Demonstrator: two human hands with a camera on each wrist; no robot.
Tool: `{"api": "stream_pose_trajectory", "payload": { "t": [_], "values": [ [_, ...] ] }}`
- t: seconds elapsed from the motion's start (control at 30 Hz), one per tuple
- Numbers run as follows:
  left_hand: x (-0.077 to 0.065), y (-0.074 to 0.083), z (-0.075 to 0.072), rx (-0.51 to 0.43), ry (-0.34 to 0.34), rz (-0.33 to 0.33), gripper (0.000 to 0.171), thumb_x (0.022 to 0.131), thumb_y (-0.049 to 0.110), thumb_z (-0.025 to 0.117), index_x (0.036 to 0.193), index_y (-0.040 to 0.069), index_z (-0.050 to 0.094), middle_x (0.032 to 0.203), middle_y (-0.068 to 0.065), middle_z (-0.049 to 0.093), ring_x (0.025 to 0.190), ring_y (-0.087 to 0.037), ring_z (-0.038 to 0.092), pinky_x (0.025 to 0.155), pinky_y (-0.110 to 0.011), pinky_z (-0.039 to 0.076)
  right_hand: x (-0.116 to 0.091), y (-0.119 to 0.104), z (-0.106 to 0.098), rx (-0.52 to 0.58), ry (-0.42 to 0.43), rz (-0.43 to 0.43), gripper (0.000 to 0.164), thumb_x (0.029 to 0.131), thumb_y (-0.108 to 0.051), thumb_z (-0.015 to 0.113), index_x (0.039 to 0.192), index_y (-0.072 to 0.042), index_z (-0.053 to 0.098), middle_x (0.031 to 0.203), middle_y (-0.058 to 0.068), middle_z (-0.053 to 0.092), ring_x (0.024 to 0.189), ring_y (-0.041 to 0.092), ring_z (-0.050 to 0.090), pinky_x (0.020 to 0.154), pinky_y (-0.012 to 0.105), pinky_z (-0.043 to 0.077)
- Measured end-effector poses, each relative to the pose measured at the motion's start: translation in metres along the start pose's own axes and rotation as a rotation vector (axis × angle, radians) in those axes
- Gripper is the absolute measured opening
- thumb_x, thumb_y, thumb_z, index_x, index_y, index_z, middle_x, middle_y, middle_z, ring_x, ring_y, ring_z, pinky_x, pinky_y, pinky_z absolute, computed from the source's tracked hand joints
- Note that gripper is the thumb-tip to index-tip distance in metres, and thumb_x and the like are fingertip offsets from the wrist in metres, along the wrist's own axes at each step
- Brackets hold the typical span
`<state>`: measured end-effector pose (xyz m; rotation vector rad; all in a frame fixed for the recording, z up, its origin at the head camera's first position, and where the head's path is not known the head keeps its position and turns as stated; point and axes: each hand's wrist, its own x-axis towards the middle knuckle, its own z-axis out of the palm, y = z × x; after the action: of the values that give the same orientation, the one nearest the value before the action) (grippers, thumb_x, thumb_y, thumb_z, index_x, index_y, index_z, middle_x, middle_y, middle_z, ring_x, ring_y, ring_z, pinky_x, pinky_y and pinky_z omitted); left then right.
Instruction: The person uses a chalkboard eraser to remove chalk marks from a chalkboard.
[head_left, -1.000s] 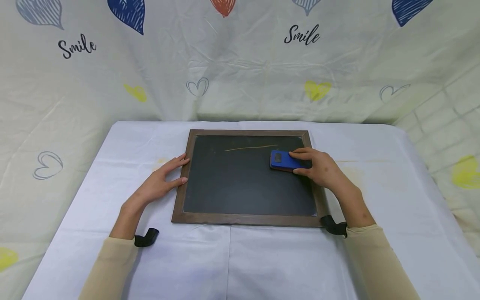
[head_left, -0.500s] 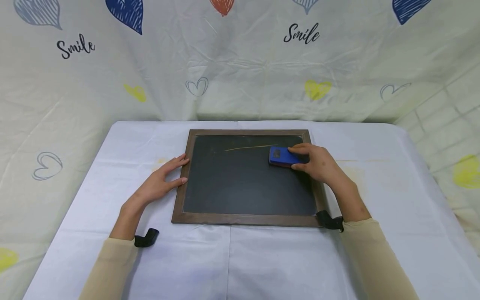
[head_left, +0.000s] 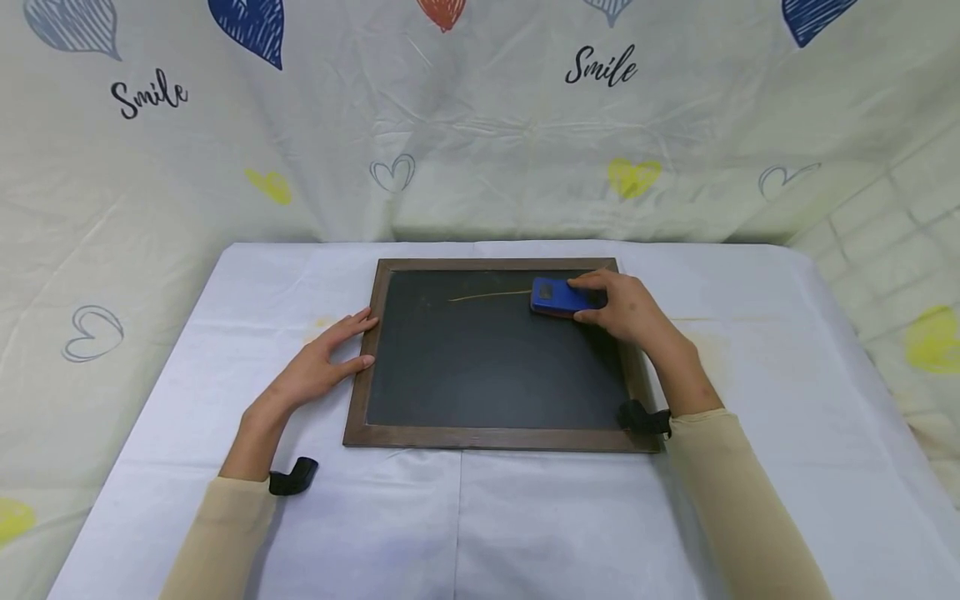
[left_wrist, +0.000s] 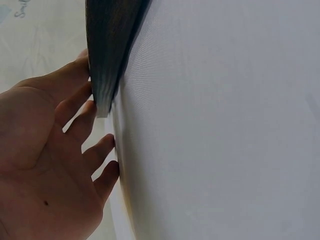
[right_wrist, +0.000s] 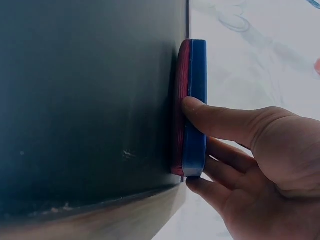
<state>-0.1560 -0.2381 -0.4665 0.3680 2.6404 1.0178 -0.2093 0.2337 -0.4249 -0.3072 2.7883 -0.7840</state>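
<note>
A small blackboard (head_left: 480,367) in a brown wooden frame lies flat on the table. My right hand (head_left: 630,310) grips a blue board eraser (head_left: 553,297) between thumb and fingers near the board's upper right. In the right wrist view, the eraser's reddish felt (right_wrist: 181,110) faces the board surface. A thin yellow chalk line (head_left: 487,296) runs leftward from the eraser's left end. My left hand (head_left: 315,367) rests at the board's left side, thumb and fingertips on the frame (head_left: 362,385). In the left wrist view, those fingers (left_wrist: 102,147) are spread along the frame's edge.
A white cloth (head_left: 405,517) covers the table. Faint yellowish smudges (head_left: 705,346) mark it right of the board. Behind stands a pale curtain (head_left: 510,150) printed with hearts and lettering. Black wrist bands (head_left: 294,477) sit on both wrists.
My right hand has slid the eraser up and slightly left, over the right end of the yellow line, which now shows shorter. My left hand has stayed in place.
</note>
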Motion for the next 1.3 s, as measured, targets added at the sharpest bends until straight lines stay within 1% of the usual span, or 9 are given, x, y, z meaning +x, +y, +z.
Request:
{"api": "stream_pose_trajectory", "payload": {
  "t": [0.3,0.53,0.73,0.97,1.3],
  "values": [
    [0.0,0.001,-0.001,0.001,-0.003,0.006,0.069,0.101,0.03,0.071,0.162,0.024,0.04,0.176,0.003,0.022,0.165,-0.033,0.014,0.128,-0.067,0.02,0.01,0.003,0.001,-0.004,0.024,-0.016,0.06,0.095,-0.014,0.078,0.15,-0.009,0.056,0.158,0.02,0.05,0.147,0.046,0.044,0.12,0.061,0.038],
    [0.001,0.001,-0.001,-0.001,-0.006,0.002,0.069,0.101,0.032,0.071,0.162,0.025,0.04,0.176,0.004,0.022,0.165,-0.033,0.013,0.128,-0.066,0.02,0.013,0.003,0.001,-0.01,0.037,-0.014,0.06,0.095,-0.015,0.078,0.15,-0.009,0.057,0.158,0.018,0.05,0.148,0.046,0.043,0.12,0.06,0.038],
    [0.002,0.0,-0.001,0.01,-0.002,0.004,0.069,0.1,0.032,0.071,0.162,0.025,0.04,0.176,0.004,0.022,0.165,-0.033,0.014,0.128,-0.066,0.02,0.016,0.002,0.001,-0.023,0.013,0.01,0.06,0.096,-0.017,0.076,0.151,-0.009,0.055,0.161,0.016,0.047,0.15,0.046,0.039,0.122,0.06,0.036],
    [0.002,-0.001,-0.002,0.029,0.009,0.015,0.069,0.1,0.031,0.071,0.162,0.024,0.04,0.176,0.002,0.022,0.164,-0.034,0.015,0.127,-0.067,0.021,0.018,0.0,0.002,-0.042,0.021,-0.008,0.059,0.096,-0.015,0.076,0.15,-0.008,0.055,0.16,0.017,0.048,0.149,0.046,0.04,0.122,0.059,0.036],
    [0.0,-0.002,0.0,0.019,0.005,0.011,0.069,0.1,0.03,0.071,0.162,0.023,0.041,0.176,0.002,0.023,0.165,-0.034,0.015,0.127,-0.066,0.021,0.02,-0.002,0.006,-0.044,0.019,-0.01,0.058,0.096,-0.016,0.076,0.15,-0.008,0.056,0.16,0.017,0.049,0.149,0.045,0.041,0.122,0.059,0.037]
  ]
}}
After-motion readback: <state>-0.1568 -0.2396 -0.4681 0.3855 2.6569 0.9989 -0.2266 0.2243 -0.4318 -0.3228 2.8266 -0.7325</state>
